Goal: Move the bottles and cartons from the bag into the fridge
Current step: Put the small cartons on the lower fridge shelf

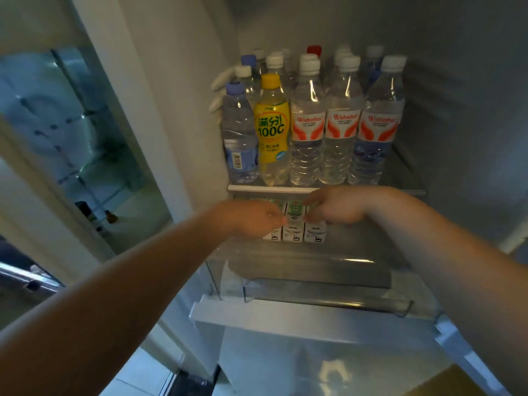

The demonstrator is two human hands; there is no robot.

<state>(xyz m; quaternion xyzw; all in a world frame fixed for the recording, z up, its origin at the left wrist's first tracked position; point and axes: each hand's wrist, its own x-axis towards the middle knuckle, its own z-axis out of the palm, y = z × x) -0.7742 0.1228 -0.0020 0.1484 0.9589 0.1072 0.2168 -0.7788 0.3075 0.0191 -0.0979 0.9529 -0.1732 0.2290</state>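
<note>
Both my arms reach into the open fridge, below the bottle shelf (268, 188). My left hand (251, 218) and my right hand (334, 208) close on a row of small green-and-white milk cartons (294, 224) standing on the lower shelf. Fingers of each hand curl at the cartons' tops; the middle carton (293, 212) shows between them. On the shelf above stand several clear water bottles (307, 132) with white caps, a yellow drink bottle (271, 130) and a blue-capped bottle (238, 132). The bag is out of view.
A clear plastic drawer front (314, 281) juts out under the cartons. The fridge's left wall (171, 110) stands close to my left arm, the right wall (471, 110) near my right arm. A brown surface (451, 381) shows at the bottom right.
</note>
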